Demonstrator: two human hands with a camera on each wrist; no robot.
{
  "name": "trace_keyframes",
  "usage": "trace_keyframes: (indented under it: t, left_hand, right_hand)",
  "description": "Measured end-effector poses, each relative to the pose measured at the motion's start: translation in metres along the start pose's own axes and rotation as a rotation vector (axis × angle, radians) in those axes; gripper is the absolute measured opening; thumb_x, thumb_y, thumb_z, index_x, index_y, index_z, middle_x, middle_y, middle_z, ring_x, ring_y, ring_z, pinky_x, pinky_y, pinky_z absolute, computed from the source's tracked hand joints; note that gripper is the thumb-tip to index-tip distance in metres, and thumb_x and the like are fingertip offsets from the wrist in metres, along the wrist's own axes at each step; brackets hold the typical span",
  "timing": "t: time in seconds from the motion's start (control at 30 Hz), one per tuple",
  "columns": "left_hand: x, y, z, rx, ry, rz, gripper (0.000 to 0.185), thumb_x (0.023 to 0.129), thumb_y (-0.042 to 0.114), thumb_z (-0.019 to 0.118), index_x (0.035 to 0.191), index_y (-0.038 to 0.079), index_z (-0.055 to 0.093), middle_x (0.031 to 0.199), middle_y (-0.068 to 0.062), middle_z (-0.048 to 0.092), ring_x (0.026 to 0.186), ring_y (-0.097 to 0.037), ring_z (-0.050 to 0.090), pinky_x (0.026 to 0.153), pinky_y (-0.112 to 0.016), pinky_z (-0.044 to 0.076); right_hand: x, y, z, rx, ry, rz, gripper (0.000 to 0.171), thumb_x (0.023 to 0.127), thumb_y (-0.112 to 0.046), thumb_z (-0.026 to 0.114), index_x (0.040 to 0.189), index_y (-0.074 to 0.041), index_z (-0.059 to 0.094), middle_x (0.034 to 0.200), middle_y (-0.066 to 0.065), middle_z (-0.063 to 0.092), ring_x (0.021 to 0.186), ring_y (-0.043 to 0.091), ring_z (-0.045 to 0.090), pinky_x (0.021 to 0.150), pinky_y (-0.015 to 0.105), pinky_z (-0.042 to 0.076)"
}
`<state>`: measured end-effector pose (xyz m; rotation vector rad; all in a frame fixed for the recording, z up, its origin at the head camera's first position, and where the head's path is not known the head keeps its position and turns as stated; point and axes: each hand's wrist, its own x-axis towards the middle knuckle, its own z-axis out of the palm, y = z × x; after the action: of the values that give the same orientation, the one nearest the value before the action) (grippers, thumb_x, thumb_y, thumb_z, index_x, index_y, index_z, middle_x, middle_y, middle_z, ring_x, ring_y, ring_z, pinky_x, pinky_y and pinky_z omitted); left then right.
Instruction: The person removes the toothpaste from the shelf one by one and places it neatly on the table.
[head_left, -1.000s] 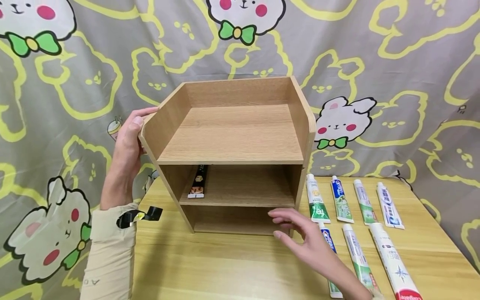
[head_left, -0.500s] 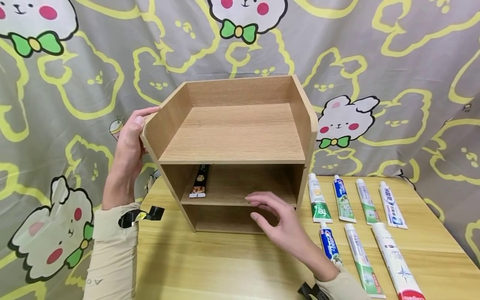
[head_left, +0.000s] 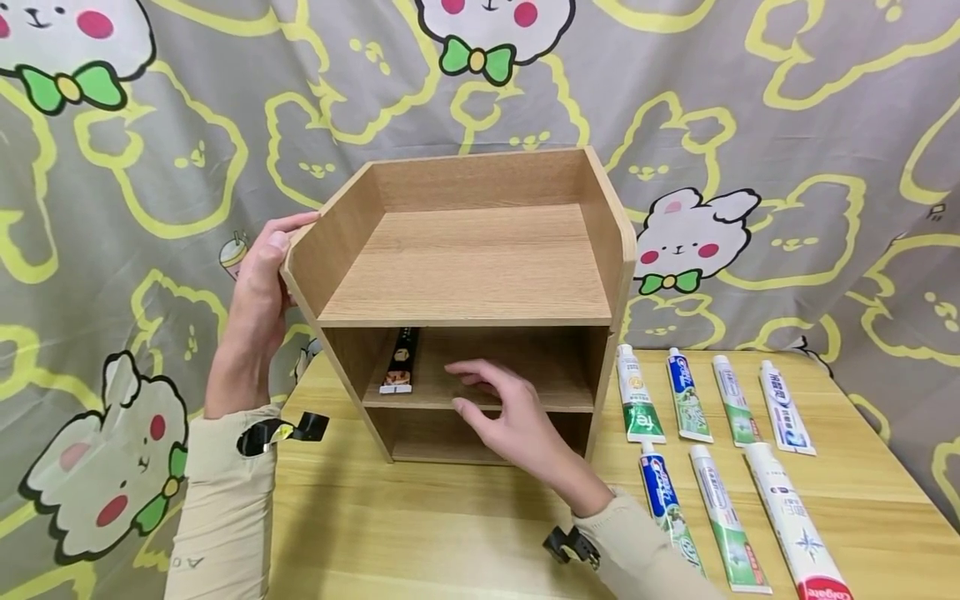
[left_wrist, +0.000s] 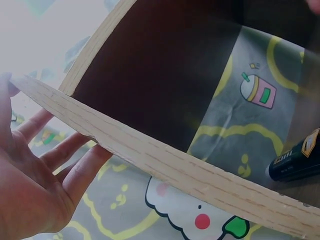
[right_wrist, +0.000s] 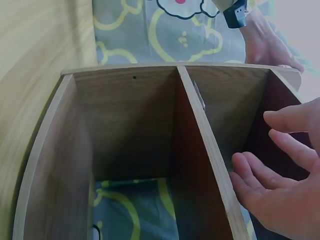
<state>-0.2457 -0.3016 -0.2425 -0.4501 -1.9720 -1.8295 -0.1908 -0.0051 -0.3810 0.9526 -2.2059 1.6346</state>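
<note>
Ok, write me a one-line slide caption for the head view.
Left hand grips wooden shelf unit; right hand reaches into middle shelf; toothpaste tubes lie alongside.

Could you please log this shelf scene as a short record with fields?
left hand: grips the left wall of the wooden shelf unit
right hand: open, fingers at the middle shelf's front edge
middle shelf: one dark tube lying at the left
top shelf: nothing visible
table: seven toothpaste tubes right of the unit

The middle shelf [head_left: 517,392] lies open beside the dark tube [head_left: 398,362].
</note>
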Motion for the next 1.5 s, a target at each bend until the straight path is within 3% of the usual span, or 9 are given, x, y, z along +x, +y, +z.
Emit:
trace_keyframes:
  t: [0.27, 0.7, 0.97, 1.1, 1.2, 1.37, 1.5]
  left_hand:
    - [-0.001, 0.000, -0.002, 0.007, 0.006, 0.019, 0.048, 0.100, 0.042, 0.048, 0.139, 0.017, 0.063, 0.126, -0.015, 0.054, 0.098, -0.030, 0.056, 0.064, -0.031, 0.050]
    - [-0.001, -0.001, 0.000, -0.002, -0.001, 0.009, 0.048, 0.100, 0.041, 0.048, 0.139, 0.017, 0.062, 0.126, -0.015, 0.054, 0.097, -0.030, 0.056, 0.063, -0.030, 0.051]
    - [0.000, -0.001, 0.000, -0.013, -0.007, 0.006, 0.048, 0.099, 0.039, 0.048, 0.139, 0.017, 0.062, 0.126, -0.015, 0.054, 0.096, -0.029, 0.057, 0.062, -0.029, 0.052]
    - [0.000, -0.001, 0.001, -0.013, -0.012, 0.001, 0.048, 0.099, 0.039, 0.047, 0.139, 0.017, 0.062, 0.127, -0.015, 0.053, 0.098, -0.030, 0.055, 0.064, -0.030, 0.052]
    - [0.000, 0.000, 0.001, -0.017, -0.012, -0.005, 0.048, 0.099, 0.039, 0.047, 0.139, 0.017, 0.062, 0.128, -0.015, 0.052, 0.099, -0.030, 0.055, 0.063, -0.031, 0.052]
    - [-0.001, 0.000, 0.000, -0.018, -0.008, -0.014, 0.048, 0.098, 0.038, 0.046, 0.139, 0.017, 0.062, 0.127, -0.014, 0.053, 0.097, -0.029, 0.056, 0.061, -0.030, 0.052]
    - [0.000, 0.000, -0.001, -0.019, -0.012, -0.017, 0.049, 0.098, 0.037, 0.047, 0.139, 0.017, 0.062, 0.125, -0.014, 0.054, 0.094, -0.029, 0.056, 0.061, -0.029, 0.051]
  right_hand:
    - [0.026, -0.002, 0.020, -0.024, -0.016, 0.058, 0.042, 0.094, -0.011, 0.073, 0.135, -0.011, 0.064, 0.133, 0.008, 0.067, 0.117, 0.026, 0.064, 0.099, 0.046, 0.050]
    - [0.058, -0.003, 0.043, -0.064, -0.071, 0.188, 0.048, 0.095, -0.018, 0.071, 0.142, -0.018, 0.058, 0.131, 0.013, 0.063, 0.116, 0.026, 0.062, 0.094, 0.042, 0.051]
    - [0.072, -0.004, 0.061, -0.263, -0.065, 0.241, 0.053, 0.093, -0.023, 0.073, 0.144, -0.018, 0.057, 0.133, 0.011, 0.065, 0.100, 0.025, 0.065, 0.091, 0.042, 0.052]
    - [0.077, -0.006, 0.069, -0.374, -0.089, 0.283, 0.056, 0.094, -0.030, 0.072, 0.146, -0.022, 0.054, 0.133, 0.007, 0.066, 0.106, 0.031, 0.065, 0.100, 0.048, 0.044]
    - [0.079, -0.007, 0.075, -0.454, -0.100, 0.301, 0.056, 0.095, -0.034, 0.070, 0.148, -0.024, 0.052, 0.139, 0.007, 0.061, 0.123, 0.035, 0.057, 0.108, 0.055, 0.036]
    - [0.081, -0.010, 0.083, -0.532, -0.130, 0.324, 0.052, 0.097, -0.035, 0.065, 0.147, -0.027, 0.053, 0.150, 0.017, 0.048, 0.142, 0.040, 0.037, 0.111, 0.067, 0.028]
    - [0.085, -0.011, 0.087, -0.596, -0.156, 0.337, 0.050, 0.094, -0.034, 0.063, 0.143, -0.028, 0.059, 0.152, 0.017, 0.047, 0.144, 0.042, 0.036, 0.111, 0.068, 0.029]
